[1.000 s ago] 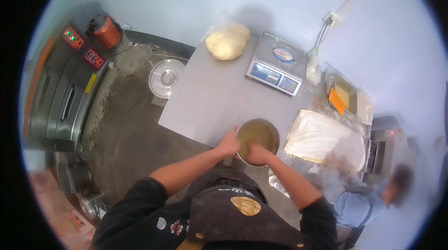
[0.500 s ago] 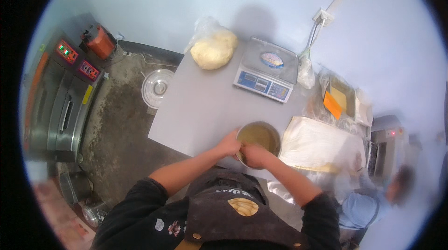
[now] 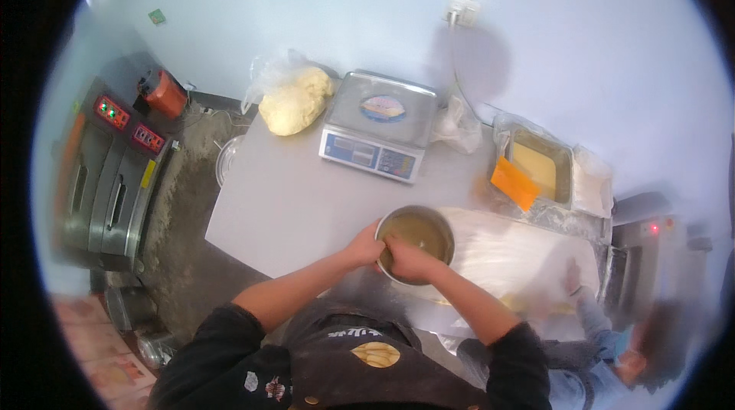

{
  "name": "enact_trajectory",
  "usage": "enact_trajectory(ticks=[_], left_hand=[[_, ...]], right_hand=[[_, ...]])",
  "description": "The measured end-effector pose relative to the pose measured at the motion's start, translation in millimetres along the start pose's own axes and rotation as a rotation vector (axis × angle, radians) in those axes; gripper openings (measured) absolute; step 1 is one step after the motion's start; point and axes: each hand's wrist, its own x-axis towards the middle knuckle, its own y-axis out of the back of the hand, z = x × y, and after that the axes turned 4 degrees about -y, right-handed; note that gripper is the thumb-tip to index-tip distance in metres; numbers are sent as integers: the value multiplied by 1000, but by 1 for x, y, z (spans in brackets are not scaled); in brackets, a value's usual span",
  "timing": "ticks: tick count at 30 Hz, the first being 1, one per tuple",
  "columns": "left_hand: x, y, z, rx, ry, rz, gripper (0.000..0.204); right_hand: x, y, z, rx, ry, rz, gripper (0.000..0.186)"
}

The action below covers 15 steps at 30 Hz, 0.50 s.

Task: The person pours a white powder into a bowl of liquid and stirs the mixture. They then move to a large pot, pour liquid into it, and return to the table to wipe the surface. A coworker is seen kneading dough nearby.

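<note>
Close in front of my body, my left hand [image 3: 365,248] is closed on the left rim of a round metal bowl [image 3: 452,235]. The bowl holds a greenish-brown mixture [image 3: 426,234]. My right hand [image 3: 409,260] reaches over the near side of the bowl, its fingers curled down inside at the left. Whatever those fingers hold is hidden. Just right of the bowl lies a broad white sheet [image 3: 505,245], cloth or dough, I cannot tell which.
A digital scale [image 3: 379,123] and a bagged lump of yellow dough [image 3: 292,110] stand at the table's back. Farther right sits a metal tray [image 3: 570,173] with an orange card [image 3: 514,182]. A co-worker [image 3: 605,364] reaches onto the sheet. Steel ovens [image 3: 107,196] stand left.
The view has swung right. The bowl, in both my hands, now overlaps the white sheet's left end. The co-worker's arm now stretches onto the sheet.
</note>
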Motion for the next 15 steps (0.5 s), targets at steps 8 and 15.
enact_trajectory(ticks=[8,15], left_hand=[[66,-29,31,-70,-30,51,61],[146,-60,55,-196,-111,191,64]], right_hand=[[12,81,61,-464,-361,-145,40],[70,131,104,38,-196,-19,45]])
